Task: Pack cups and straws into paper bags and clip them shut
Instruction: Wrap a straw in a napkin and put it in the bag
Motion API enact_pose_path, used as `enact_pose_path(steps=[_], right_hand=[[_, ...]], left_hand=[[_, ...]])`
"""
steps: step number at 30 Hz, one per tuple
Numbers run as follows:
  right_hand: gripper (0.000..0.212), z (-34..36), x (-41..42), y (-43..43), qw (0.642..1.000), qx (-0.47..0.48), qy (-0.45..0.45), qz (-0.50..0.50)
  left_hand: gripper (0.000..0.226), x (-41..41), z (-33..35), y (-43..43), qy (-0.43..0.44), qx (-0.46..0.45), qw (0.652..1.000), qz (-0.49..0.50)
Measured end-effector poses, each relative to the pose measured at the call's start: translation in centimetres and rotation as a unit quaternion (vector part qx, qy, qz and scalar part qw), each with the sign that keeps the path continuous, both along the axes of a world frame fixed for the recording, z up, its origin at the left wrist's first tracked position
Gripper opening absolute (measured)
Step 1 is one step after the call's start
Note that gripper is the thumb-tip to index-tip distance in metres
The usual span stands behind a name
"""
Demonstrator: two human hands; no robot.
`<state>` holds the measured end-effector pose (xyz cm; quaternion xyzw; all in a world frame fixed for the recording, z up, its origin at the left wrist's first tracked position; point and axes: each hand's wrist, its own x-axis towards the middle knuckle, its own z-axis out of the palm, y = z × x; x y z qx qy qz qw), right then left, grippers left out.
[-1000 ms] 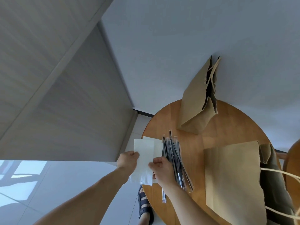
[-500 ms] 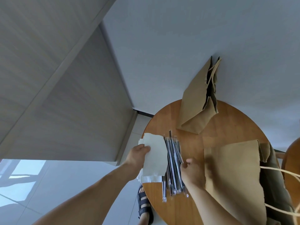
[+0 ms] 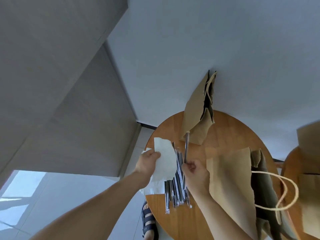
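A round wooden table (image 3: 225, 135) carries a pile of wrapped dark straws (image 3: 174, 189). My left hand (image 3: 147, 163) is shut on a white paper napkin (image 3: 164, 161) held just left of the pile. Pinched in my right hand (image 3: 194, 172) is a single straw (image 3: 186, 147), raised above the others and pointing away from me. An open brown paper bag (image 3: 230, 184) with twine handles stands right beside my right hand. A second brown bag (image 3: 197, 115) stands at the table's far side. No cup or clip shows.
Another brown bag (image 3: 310, 153) sits on a second wooden surface (image 3: 290, 163) at the right edge. A sandalled foot (image 3: 149, 220) shows below the table's near rim. White wall behind, grey panels to the left, tiled floor below.
My right hand let go of the napkin, reached into the straw pile and lifted one straw out. My left hand kept the napkin and shifted it slightly right.
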<state>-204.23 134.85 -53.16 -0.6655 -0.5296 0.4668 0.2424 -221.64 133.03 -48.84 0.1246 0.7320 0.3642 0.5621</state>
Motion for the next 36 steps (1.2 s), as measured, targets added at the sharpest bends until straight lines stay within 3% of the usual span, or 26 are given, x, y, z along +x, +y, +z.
enact_pose_path(steps=[2, 5, 10, 16, 19, 21, 25, 28, 36], right_hand=[[0.013, 2.8, -1.1, -0.2, 0.995, -0.009, 0.093, 0.025], [0.012, 5.8, -1.4, 0.0, 0.99, -0.005, 0.134, 0.049], [0.015, 10.0, 0.1, 1.1, 0.99, 0.058, 0.09, 0.089], [0.015, 14.6, 2.7, 1.8, 0.987, 0.094, 0.068, 0.113], [0.035, 17.4, 4.9, 3.0, 0.986, 0.135, 0.078, 0.064], [0.043, 19.4, 6.6, 4.2, 0.985, 0.112, 0.117, 0.065], [0.032, 22.2, 9.5, 5.4, 0.959, 0.043, 0.223, 0.168], [0.03, 23.3, 10.9, 5.3, 0.957, 0.057, 0.203, 0.199], [0.018, 23.6, 15.1, 5.9, 0.981, 0.089, 0.122, 0.118]], left_hand=[[0.02, 0.7, 2.3, 1.1, -0.004, 0.029, 1.0, 0.001], [0.042, 1.7, 5.8, 2.3, -0.014, 0.063, 0.998, -0.007], [0.011, 2.9, 9.1, 2.8, -0.002, 0.124, 0.991, -0.046], [0.012, 4.8, 13.9, 3.2, 0.014, 0.182, 0.98, -0.082], [0.017, 5.6, 16.9, 3.5, -0.01, 0.201, 0.974, -0.108], [0.021, 6.2, 18.8, 3.7, -0.058, 0.209, 0.967, -0.137], [0.026, 8.2, 21.4, 4.1, -0.072, 0.218, 0.953, -0.199], [0.021, 10.2, 22.2, 4.4, -0.096, 0.229, 0.946, -0.207], [0.028, 14.5, 21.0, 5.2, -0.081, 0.223, 0.948, -0.213]])
